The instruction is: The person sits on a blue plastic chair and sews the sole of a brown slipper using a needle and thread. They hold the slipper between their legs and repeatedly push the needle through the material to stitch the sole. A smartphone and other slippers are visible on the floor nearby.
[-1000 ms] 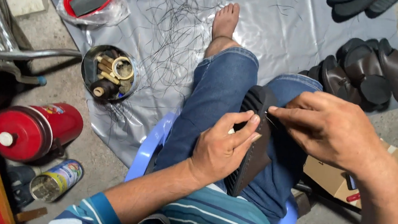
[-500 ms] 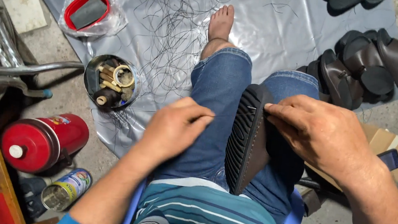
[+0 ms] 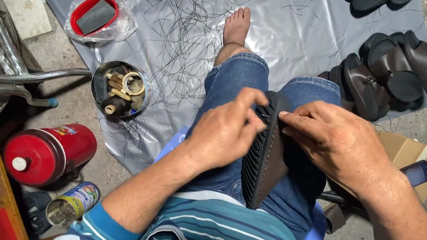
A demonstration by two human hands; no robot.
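We hold a dark brown sandal with a black ribbed rubber sole point(image 3: 264, 158) on its edge across our lap, on the blue jeans, between both hands; the ribbed sole faces our left hand point(image 3: 225, 131) and the brown upper side faces our right hand point(image 3: 337, 143); the left hand is half closed, its fingers curl over the top end of the sandal and the fingertips pinch at the edge there; the right hand lies flat and only slightly bent on the brown side, its fingertips press on the same top edge, just beside the left fingertips; whether a thread or a needle is between the fingers, we cannot tell; beyond both hands lies a grey plastic sheet point(image 3: 303, 35) with many loose black threads point(image 3: 180, 34) on it, and our bare foot point(image 3: 236, 27) rests there; to the far side of the right hand is a pile of dark brown sandals point(image 3: 387, 73); near the right wrist a flat brown cardboard piece point(image 3: 411, 150) carries a dark phone point(image 3: 416, 172); to the left of the left hand stands a round metal tin with spools and tools point(image 3: 121, 89); near the left forearm lies a red cylindrical canister point(image 3: 46, 151), and beside it a small printed can point(image 3: 69, 205).
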